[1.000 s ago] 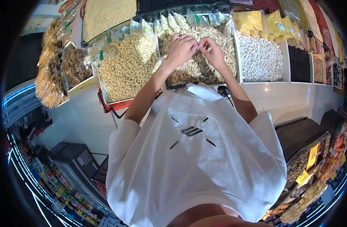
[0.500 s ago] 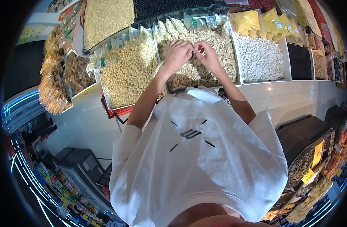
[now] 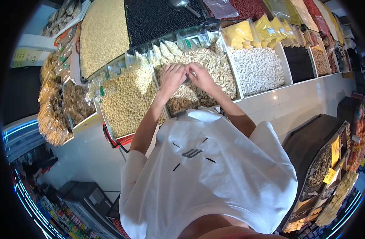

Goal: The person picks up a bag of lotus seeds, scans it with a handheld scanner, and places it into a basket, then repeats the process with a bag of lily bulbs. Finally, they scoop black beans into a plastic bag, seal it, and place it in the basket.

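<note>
Both hands meet over a white-edged bin of pale dried slices [image 3: 218, 67]. My left hand [image 3: 173, 78] has its fingers curled, with the fingertips close to the other hand. Beside it on the right, my right hand [image 3: 200, 76] is closed in a pinch. Between the fingertips is something small and dark that I cannot make out. Packets of white pieces [image 3: 172, 48] lie along the bin's back edge. To the left is a bin of round, pale yellow pieces [image 3: 124, 105]; to the right, one of white cubes [image 3: 258, 69].
Behind are bins of black beans [image 3: 162, 20] and pale grains [image 3: 103, 36], with a metal scoop [image 3: 183, 5] on the beans. Yellow packets [image 3: 240, 34] lie at the right. A red basket [image 3: 124, 140] is below the bins. Another display stand [image 3: 310, 147] stands lower right.
The view has shifted, so the bins and hands appear lower and further left. More of the back bins and the metal scoop now show. Both hands remain together over the same bin.
</note>
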Motion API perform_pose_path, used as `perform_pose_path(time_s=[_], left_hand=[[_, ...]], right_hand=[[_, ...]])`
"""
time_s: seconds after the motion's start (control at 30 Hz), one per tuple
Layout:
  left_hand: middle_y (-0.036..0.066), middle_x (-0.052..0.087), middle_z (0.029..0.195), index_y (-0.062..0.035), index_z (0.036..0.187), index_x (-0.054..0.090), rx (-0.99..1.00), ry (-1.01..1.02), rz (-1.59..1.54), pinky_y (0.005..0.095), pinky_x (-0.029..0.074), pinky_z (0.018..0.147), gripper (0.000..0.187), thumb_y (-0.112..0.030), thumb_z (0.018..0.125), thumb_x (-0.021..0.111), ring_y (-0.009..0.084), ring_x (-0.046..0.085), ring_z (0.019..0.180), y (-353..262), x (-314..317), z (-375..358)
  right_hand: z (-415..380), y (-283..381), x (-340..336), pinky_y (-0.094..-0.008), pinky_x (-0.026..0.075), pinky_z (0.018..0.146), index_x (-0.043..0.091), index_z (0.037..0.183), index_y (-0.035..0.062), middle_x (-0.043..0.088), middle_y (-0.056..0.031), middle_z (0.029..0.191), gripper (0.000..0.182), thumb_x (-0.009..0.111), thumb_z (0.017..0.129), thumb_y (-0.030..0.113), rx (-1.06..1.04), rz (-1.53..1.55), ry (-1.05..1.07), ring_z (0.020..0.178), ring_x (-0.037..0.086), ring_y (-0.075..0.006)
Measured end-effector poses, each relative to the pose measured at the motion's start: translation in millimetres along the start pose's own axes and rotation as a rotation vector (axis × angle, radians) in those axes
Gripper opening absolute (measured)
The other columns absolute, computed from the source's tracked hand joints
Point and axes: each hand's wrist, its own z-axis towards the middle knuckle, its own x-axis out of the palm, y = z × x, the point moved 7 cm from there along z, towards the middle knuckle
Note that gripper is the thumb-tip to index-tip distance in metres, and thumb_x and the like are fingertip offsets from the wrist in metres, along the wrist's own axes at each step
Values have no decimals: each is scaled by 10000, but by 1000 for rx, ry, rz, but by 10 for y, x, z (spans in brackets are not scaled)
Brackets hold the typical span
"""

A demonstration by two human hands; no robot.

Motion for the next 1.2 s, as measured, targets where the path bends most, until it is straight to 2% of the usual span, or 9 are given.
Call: perform_pose_path(time_s=[0.2, 0.3, 0.47, 0.5, 0.57, 0.73, 0.93, 0.97, 1.2], left_hand=[[101, 623, 954, -42, 838, 598, -142, 109, -98, 369, 387, 889, 92, -119, 787, 586, 237, 569, 943, 215, 59, -124], [103, 621, 919, -42, 813, 590, -97, 12, -64, 368, 403, 882, 85, -116, 773, 578, 241, 575, 926, 170, 30, -133], [88, 605, 860, -50, 767, 574, -95, -109, -114, 357, 421, 812, 60, -104, 740, 572, 248, 567, 889, 127, -166, -115], [85, 616, 890, -47, 773, 577, -123, -7, -123, 356, 423, 808, 62, -96, 735, 569, 244, 571, 922, 168, -136, -130], [86, 616, 887, -45, 777, 578, -112, -39, -121, 357, 424, 806, 67, -93, 731, 569, 244, 572, 919, 194, -173, -147], [95, 597, 825, -36, 770, 577, -3, -176, -55, 359, 421, 816, 96, -125, 735, 581, 255, 567, 855, 156, -109, -178], [89, 571, 876, -46, 883, 549, -52, -39, -15, 371, 405, 854, 201, -157, 731, 619, 250, 537, 913, 143, -144, -240], [89, 572, 888, -47, 875, 556, -68, -36, -27, 368, 405, 852, 195, -147, 723, 625, 248, 534, 924, 176, -128, -260], [74, 598, 786, -41, 722, 590, -80, 50, -160, 362, 433, 811, 59, -87, 691, 610, 244, 573, 830, 186, -182, -268]], right_hand=[[6, -90, 97, -380, 447, 697, 513, 870, 46, 556, -137, 810, 128, 582, 767, 12, 80, 154, -11, 774, 554, -299], [30, 38, 147, -388, 442, 700, 510, 869, 49, 556, -137, 809, 148, 592, 752, 9, -15, -53, 61, 775, 553, -322], [17, 21, 177, -355, 454, 670, 496, 892, 31, 543, -122, 815, 172, 588, 760, -28, -44, -30, 55, 744, 559, -286], [3, -25, 171, -368, 449, 668, 498, 878, 32, 542, -127, 792, 152, 576, 759, -24, 44, 36, 37, 750, 557, -300], [-6, -64, 177, -378, 448, 652, 497, 862, 27, 537, -131, 764, 133, 559, 759, -29, 142, 95, 29, 770, 564, -303], [77, 164, 195, -359, 476, 662, 492, 944, 43, 565, -130, 822, 208, 592, 771, -15, -91, -105, 78, 751, 595, -292], [73, -18, 253, -366, 497, 647, 491, 932, 55, 620, -141, 797, 219, 607, 764, -22, 42, -97, 75, 766, 635, -295], [84, -22, 260, -409, 467, 621, 491, 938, 79, 604, -135, 733, 203, 585, 772, 8, 65, -30, 56, 698, 593, -331], [3, 207, 196, -401, 460, 629, 488, 936, 75, 593, -131, 738, 199, 579, 777, 1, -40, -64, 118, 721, 591, -324]])
